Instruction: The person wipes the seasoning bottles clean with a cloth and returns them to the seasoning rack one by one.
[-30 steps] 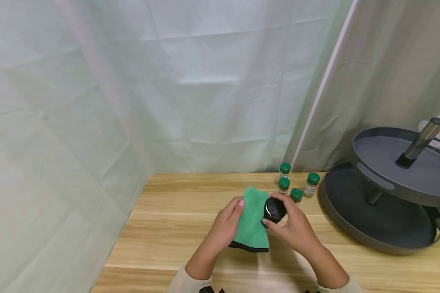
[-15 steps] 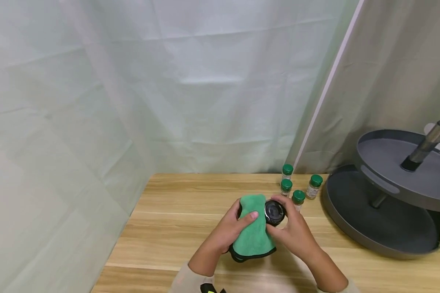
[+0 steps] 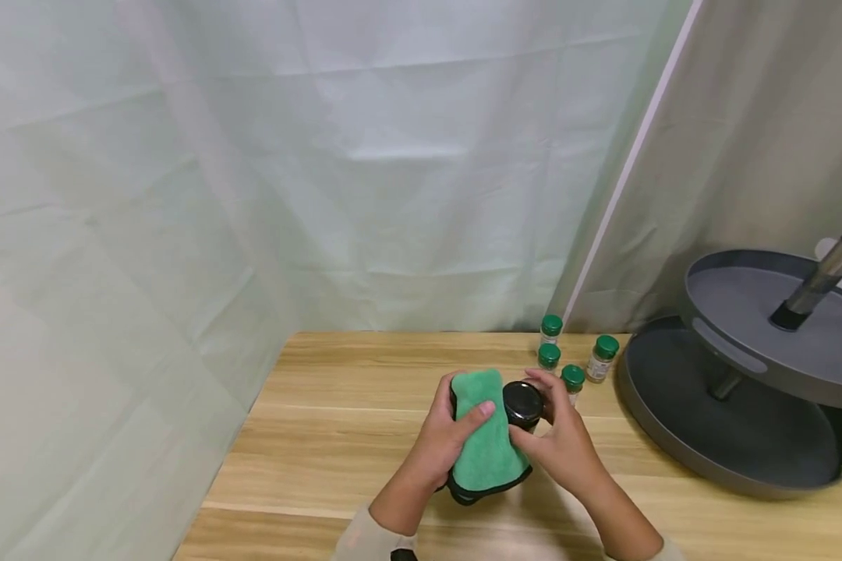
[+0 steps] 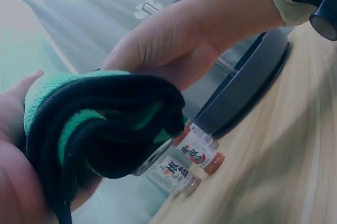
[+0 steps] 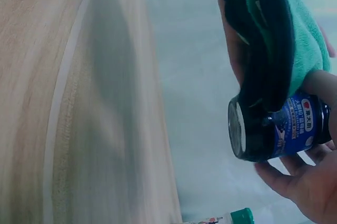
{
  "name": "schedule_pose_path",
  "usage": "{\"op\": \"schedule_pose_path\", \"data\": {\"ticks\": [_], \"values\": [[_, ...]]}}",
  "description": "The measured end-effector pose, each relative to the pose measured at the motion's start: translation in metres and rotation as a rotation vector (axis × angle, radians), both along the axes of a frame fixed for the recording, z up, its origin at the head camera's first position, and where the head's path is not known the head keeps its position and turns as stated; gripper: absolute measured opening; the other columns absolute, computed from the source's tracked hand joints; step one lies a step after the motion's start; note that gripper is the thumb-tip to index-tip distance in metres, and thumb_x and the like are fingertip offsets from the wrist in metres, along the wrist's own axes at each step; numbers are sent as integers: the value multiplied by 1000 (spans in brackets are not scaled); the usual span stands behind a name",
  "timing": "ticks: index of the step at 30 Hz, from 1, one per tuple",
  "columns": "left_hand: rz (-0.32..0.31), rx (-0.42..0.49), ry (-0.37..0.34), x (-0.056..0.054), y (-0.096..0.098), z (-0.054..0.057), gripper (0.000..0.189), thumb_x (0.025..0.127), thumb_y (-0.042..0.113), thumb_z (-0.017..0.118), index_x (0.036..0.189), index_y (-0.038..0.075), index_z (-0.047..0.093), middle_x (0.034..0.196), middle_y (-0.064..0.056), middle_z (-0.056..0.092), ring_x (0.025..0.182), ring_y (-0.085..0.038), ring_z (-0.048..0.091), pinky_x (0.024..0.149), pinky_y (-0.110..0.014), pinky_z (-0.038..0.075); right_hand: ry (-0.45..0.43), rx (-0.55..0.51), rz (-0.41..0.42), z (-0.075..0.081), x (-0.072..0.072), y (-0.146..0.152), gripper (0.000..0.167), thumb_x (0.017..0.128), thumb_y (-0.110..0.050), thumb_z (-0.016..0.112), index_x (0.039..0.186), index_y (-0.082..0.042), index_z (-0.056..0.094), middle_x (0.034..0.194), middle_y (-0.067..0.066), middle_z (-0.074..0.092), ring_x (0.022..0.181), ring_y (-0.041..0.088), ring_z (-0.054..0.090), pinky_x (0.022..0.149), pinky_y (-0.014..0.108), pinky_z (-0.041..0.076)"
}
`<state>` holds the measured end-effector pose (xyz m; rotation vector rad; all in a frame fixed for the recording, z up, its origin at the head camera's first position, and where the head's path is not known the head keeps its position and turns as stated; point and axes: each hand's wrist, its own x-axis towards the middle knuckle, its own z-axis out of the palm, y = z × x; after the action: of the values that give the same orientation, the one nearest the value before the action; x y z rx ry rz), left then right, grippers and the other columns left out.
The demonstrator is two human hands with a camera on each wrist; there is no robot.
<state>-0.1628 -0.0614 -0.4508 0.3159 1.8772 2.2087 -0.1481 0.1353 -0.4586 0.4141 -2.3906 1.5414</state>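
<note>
My left hand (image 3: 443, 432) grips a folded green cloth (image 3: 487, 444) with black edging, its thumb lying across the cloth's front. Against the cloth's right side is a dark glass jar (image 3: 522, 403), held between the thumb and fingers of my right hand (image 3: 564, 436). The right wrist view shows the jar (image 5: 284, 126) on its side, with a blue printed label and the cloth (image 5: 305, 40) overlapping its body. In the left wrist view, layered folds of the cloth (image 4: 105, 124) hide most of the jar. Both hands are raised over the wooden table (image 3: 323, 444).
Several small spice bottles (image 3: 600, 358) with green caps stand behind the right hand. A grey two-tier round tray (image 3: 744, 467) with a metal post takes up the table's right side. Pale curtains (image 3: 407, 179) hang along the back and left.
My left thumb has moved from the cloth's left edge onto its front. The cloth has shifted and its lower edge swung right. The jar has tilted slightly within the right hand's grip.
</note>
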Motion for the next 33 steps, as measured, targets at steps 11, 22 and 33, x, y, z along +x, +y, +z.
{"op": "schedule_pose_path", "data": {"ticks": [11,22,33], "values": [[73,-36,33,-4,-8,5,55,97,30,69,143,21,38,130,-13,52,107,-24,60,88,-37,54,-75,-97,62,0,-3,6,65,87,-14,81,142,-17,46,139,10,56,113,5,61,96,23,50],[87,-233,160,-3,-9,2,42,105,39,54,144,31,42,129,-10,56,106,-22,59,85,-36,53,-137,-34,129,4,0,12,72,89,-24,80,148,-25,39,142,10,57,118,21,63,85,35,58],[121,-498,356,0,-10,5,37,103,48,54,137,35,48,127,3,53,104,-17,56,87,-34,49,-76,56,201,8,1,16,60,87,-27,82,140,-21,54,128,9,64,91,10,67,70,28,59]]}}
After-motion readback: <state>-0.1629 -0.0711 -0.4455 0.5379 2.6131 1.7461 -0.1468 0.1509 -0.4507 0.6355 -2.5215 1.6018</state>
